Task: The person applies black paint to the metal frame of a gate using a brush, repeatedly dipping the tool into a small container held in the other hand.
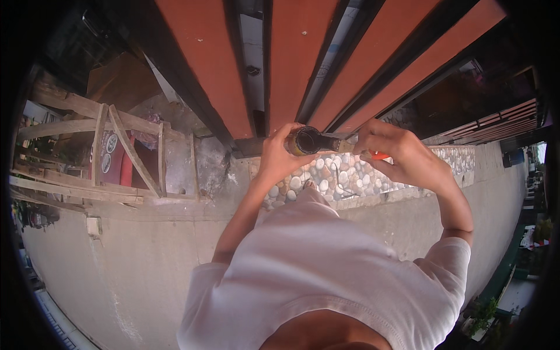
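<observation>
My left hand (276, 154) is wrapped round a small round can (307, 140) with an open top and dark liquid inside, probably paint. In my right hand (405, 153) is a paintbrush (346, 146), its fingers closed about the reddish-orange handle. The brush lies nearly level, with its dark, wet-looking bristles pointing left at the can's rim; whether they touch it I cannot tell. Just beyond both hands rises a fence (297, 64) of broad orange-red slats with black bars and gaps between them.
Below the fence runs a strip of set pebbles (319, 170) beside grey concrete ground (169, 256). A rough wooden frame (111, 125) stands at the left, with a reddish panel behind it. More slatted railing (496, 125) continues at the right.
</observation>
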Motion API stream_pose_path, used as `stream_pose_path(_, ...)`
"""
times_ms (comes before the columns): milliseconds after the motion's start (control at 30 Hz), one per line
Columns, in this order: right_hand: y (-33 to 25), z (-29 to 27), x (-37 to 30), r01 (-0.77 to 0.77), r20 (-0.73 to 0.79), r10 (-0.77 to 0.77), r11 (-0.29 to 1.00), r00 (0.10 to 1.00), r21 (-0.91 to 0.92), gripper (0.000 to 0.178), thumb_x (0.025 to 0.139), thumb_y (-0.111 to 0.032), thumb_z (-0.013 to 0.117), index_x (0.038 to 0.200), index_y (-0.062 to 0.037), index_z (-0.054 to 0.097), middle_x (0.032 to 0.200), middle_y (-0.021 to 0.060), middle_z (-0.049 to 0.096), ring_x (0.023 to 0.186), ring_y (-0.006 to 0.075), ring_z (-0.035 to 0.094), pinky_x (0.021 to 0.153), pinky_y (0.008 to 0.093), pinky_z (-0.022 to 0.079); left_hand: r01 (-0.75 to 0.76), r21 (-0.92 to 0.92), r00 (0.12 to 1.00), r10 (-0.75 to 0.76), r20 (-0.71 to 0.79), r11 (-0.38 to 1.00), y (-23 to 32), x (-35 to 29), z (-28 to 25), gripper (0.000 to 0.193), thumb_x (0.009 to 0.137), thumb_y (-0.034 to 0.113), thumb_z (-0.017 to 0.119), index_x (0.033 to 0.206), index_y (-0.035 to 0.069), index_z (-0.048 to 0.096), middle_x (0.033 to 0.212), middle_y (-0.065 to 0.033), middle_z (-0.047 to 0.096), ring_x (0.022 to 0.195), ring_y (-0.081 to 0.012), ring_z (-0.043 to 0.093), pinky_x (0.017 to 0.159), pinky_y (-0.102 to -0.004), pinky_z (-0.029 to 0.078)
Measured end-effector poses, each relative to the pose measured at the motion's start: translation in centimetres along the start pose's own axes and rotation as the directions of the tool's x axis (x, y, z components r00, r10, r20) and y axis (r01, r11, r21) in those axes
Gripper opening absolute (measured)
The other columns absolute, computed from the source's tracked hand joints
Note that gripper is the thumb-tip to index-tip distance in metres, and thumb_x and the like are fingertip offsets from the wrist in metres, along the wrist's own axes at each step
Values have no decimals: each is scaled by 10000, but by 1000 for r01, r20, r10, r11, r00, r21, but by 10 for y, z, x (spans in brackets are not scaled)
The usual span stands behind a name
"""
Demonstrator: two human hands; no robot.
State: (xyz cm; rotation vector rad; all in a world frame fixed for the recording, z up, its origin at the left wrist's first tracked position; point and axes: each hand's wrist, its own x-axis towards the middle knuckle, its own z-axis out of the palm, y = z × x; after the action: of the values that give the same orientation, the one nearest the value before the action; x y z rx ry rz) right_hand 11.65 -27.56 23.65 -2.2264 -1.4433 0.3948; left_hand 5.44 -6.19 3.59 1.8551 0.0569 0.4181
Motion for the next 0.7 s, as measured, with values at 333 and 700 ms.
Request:
stream_pose_path(333, -26, 22, 21, -162, -389, 180, 984, 903, 78, 146, 821, -77, 725, 920, 22, 683, 858, 103, 704, 799, 217, 696, 681, 301, 538, -114, -117, 970, 136, 201, 987, 12, 22, -42, 635, 612, 207, 909, 1131, 11, 602, 1077, -128, 689, 1034, -217, 671, 926, -350, 530)
stream_pose_path(700, -40, 27, 39, -279, -487, 452, 878, 747, 388, 137, 883, -80, 674, 882, 56, 651, 805, 50, 643, 725, 92, 635, 651, 248, 509, -99, -195, 974, 135, 180, 976, 12, 34, -58, 607, 613, 187, 907, 1109, 10, 606, 1024, -131, 704, 960, -201, 696, 854, -324, 565)
